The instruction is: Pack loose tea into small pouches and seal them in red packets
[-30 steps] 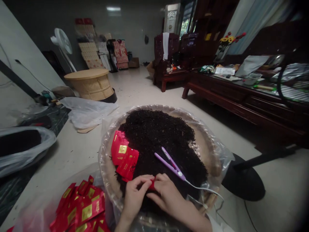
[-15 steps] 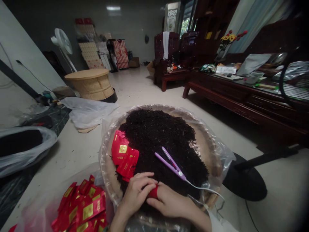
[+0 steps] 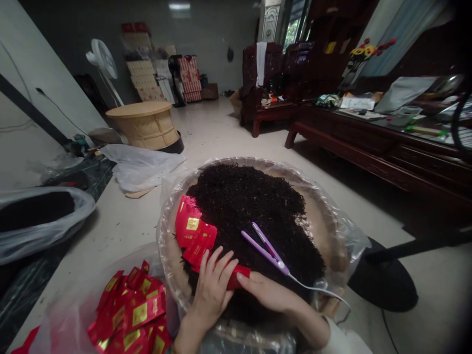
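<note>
A red packet is pinched in my right hand, thumb on top, over the front of a heap of dark, loose tea leaves. My left hand has its fingers stretched out beside that packet; whether its underside touches it is hidden. Just beyond those fingertips, flat red packets with gold labels overlap on the tea's left edge. A purple hair straightener lies with its jaws apart on the tea, its white cord running off to the right.
The tea sits in a round, plastic-lined basket. At lower left, a clear bag holds several red packets. A bag of dark leaves stands at far left. A black stand base is right of the basket; a dark wooden table lies beyond.
My left hand has lifted off slightly and its fingers have spread, leaving more of the red packet in my right hand showing. The view has shifted a little to the left.
</note>
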{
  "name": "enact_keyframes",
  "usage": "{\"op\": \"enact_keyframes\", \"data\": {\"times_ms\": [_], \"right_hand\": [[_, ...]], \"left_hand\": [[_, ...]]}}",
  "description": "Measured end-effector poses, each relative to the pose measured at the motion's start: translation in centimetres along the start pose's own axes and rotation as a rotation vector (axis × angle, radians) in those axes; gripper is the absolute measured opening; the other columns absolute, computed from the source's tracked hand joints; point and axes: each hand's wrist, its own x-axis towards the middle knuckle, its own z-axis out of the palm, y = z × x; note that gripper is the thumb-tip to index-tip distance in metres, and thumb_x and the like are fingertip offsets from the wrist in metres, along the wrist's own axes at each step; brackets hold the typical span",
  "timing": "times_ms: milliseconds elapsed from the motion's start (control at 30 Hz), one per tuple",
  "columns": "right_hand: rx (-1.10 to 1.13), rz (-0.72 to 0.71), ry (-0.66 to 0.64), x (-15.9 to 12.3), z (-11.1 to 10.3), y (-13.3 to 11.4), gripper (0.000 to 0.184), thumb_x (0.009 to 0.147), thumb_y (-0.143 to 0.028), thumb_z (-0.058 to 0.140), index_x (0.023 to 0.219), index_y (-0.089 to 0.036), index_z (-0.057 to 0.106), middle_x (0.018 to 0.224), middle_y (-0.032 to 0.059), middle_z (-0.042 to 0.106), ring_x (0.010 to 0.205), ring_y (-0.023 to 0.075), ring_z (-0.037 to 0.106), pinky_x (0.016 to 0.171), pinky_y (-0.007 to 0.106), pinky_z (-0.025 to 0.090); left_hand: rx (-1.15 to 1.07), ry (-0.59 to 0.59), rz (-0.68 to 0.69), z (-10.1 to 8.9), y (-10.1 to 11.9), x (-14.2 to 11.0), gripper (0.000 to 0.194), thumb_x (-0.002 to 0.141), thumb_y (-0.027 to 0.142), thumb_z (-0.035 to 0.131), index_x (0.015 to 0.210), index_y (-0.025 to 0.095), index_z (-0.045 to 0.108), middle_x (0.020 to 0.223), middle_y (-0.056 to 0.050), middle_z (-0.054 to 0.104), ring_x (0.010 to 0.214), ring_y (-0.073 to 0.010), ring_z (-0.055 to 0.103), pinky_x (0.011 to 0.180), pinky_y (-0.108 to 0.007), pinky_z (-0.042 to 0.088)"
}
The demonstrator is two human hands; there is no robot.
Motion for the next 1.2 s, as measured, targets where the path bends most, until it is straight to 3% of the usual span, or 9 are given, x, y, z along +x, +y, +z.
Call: {"op": "enact_keyframes", "data": {"times_ms": [200,367,500,567,633,800,967,1067,1200], "right_hand": [[-0.257,0.017,0.024,0.5,0.9,0.2,0.059,0.101,-0.054,0.019,0.101,-0.019,0.067,0.098,0.0071,0.072,0.094,0.0214,0.063,0.090,0.038,0.048],[-0.239,-0.042,-0.017,0.6,0.3,-1.0,0.067,0.098,-0.060,0.016,0.103,-0.018,0.067,0.108,0.0110,0.071,0.099,0.0239,0.064,0.091,0.042,0.049],[-0.115,-0.086,0.255,0.3,-1.3,-0.8,0.056,0.100,-0.052,0.024,0.103,-0.019,0.068,0.104,0.0101,0.073,0.096,0.0223,0.067,0.088,0.039,0.053],[-0.219,-0.068,0.380,0.2,-2.0,0.3,0.044,0.100,-0.046,0.033,0.110,-0.020,0.067,0.113,0.0114,0.071,0.106,0.0241,0.065,0.093,0.042,0.051],[-0.414,-0.050,0.392,0.0,-2.6,2.0,0.040,0.098,-0.041,0.040,0.126,-0.020,0.059,0.132,0.0139,0.061,0.124,0.0271,0.054,0.104,0.048,0.043],[-0.797,0.048,0.463,0.2,-4.8,6.3,0.064,0.095,-0.045,0.045,0.150,-0.017,0.028,0.156,0.0179,0.029,0.146,0.0313,0.016,0.113,0.058,0.026],[-0.948,0.229,0.473,3.6,-7.3,6.3,0.086,0.089,-0.060,0.048,0.153,-0.011,0.016,0.159,0.0236,0.012,0.147,0.0368,0.007,0.113,0.059,0.021],[-1.026,0.234,0.386,5.4,-6.2,4.5,0.082,0.087,-0.062,0.049,0.151,-0.015,0.026,0.158,0.0234,0.018,0.146,0.0401,0.011,0.111,0.061,0.019],[-1.082,0.136,0.295,4.8,-2.9,2.2,0.064,0.088,-0.055,0.056,0.141,-0.021,0.047,0.154,0.0219,0.031,0.142,0.0408,0.024,0.107,0.059,0.027]], "left_hand": [[0.044,0.038,-0.166,1.5,0.1,-1.2,0.058,0.071,0.005,0.058,0.127,0.019,0.056,0.124,-0.011,0.067,0.111,-0.0324,0.055,0.092,-0.048,0.042],[-0.023,-0.003,-0.227,1.8,-0.9,-2.0,0.046,0.074,0.018,0.068,0.120,0.021,0.062,0.112,-0.009,0.072,0.093,-0.0281,0.061,0.077,-0.039,0.048],[-0.065,0.124,-0.478,2.1,-1.4,-2.2,0.038,0.070,0.026,0.073,0.108,0.022,0.068,0.097,-0.008,0.071,0.089,-0.0270,0.063,0.076,-0.040,0.052],[-0.114,0.180,-0.591,2.4,-1.4,-2.2,0.037,0.068,0.028,0.074,0.104,0.022,0.069,0.095,-0.008,0.067,0.089,-0.0265,0.064,0.078,-0.041,0.054],[-0.172,0.212,-0.655,2.5,-1.2,-2.2,0.038,0.067,0.029,0.075,0.104,0.022,0.070,0.096,-0.008,0.065,0.089,-0.0260,0.064,0.080,-0.042,0.054],[-0.269,0.247,-0.706,2.5,-0.8,-2.1,0.037,0.067,0.030,0.075,0.103,0.023,0.070,0.096,-0.007,0.064,0.089,-0.0255,0.064,0.083,-0.043,0.055],[-0.343,0.280,-0.737,2.2,-0.7,-1.7,0.035,0.068,0.033,0.074,0.102,0.022,0.071,0.096,-0.007,0.066,0.089,-0.0251,0.065,0.084,-0.042,0.055],[-0.378,0.319,-0.744,1.9,-0.8,-1.5,0.033,0.070,0.035,0.072,0.100,0.021,0.071,0.096,-0.008,0.066,0.090,-0.0254,0.066,0.083,-0.041,0.056],[-0.400,0.339,-0.754,1.4,-1.0,-1.3,0.034,0.070,0.036,0.073,0.100,0.020,0.070,0.096,-0.008,0.067,0.091,-0.0261,0.067,0.084,-0.042,0.056]]}}
